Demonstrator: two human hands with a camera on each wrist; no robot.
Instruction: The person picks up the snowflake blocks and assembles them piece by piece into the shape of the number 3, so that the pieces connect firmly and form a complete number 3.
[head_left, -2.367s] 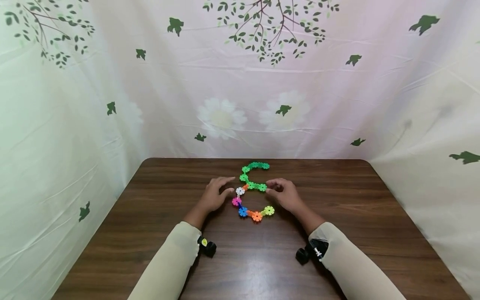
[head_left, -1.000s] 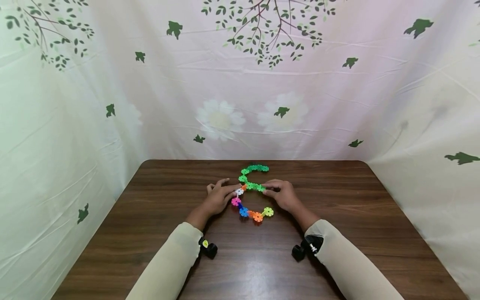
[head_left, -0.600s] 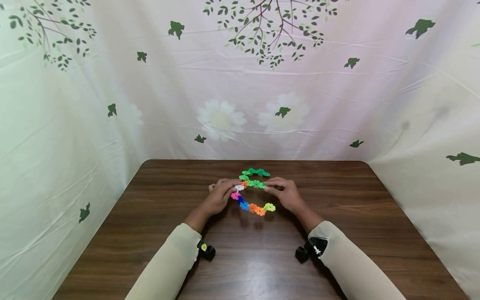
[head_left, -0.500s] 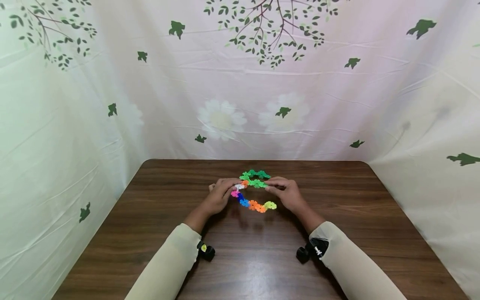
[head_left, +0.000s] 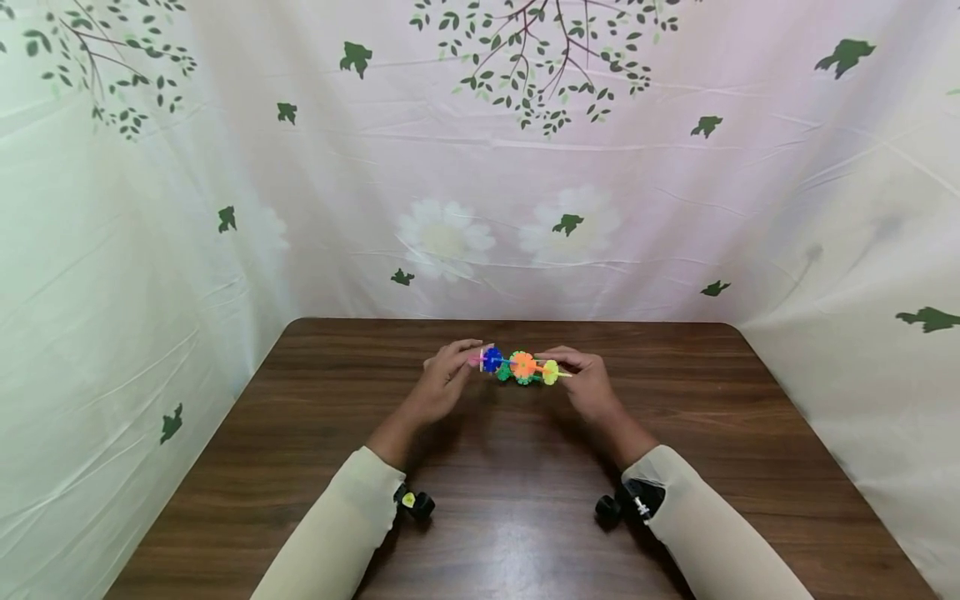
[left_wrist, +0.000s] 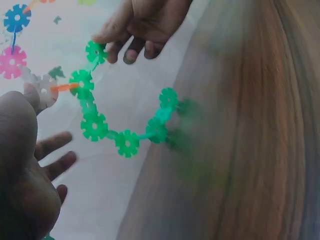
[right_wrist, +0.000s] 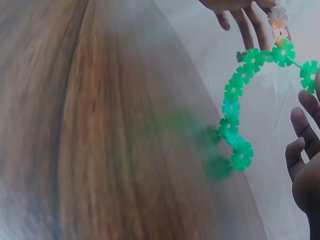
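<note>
Flower-shaped linking discs are joined into one chain, with an orange disc (head_left: 522, 365) and a blue disc (head_left: 492, 360) facing the head camera. The chain is held up off the table, stood on edge, with its green part (left_wrist: 126, 143) hanging in a curve beneath. My left hand (head_left: 438, 383) pinches the white disc (left_wrist: 45, 91) between thumb and finger, the other fingers spread. On the opposite side, my right hand (head_left: 592, 387) pinches the end green disc (right_wrist: 310, 76) of the middle branch. From the head view, the white disc and most green ones are largely hidden.
The brown wooden table (head_left: 495, 500) lies below, faintly reflecting the green discs in the right wrist view. A patterned cloth curtain (head_left: 480, 167) hangs behind its far edge and along both sides. Black wrist cameras (head_left: 423, 505) sit at the sleeves.
Both hands came in and took hold of the chain lying flat, then lifted it. Its multicoloured near end swung up, so the chain now stands on edge instead of flat.
</note>
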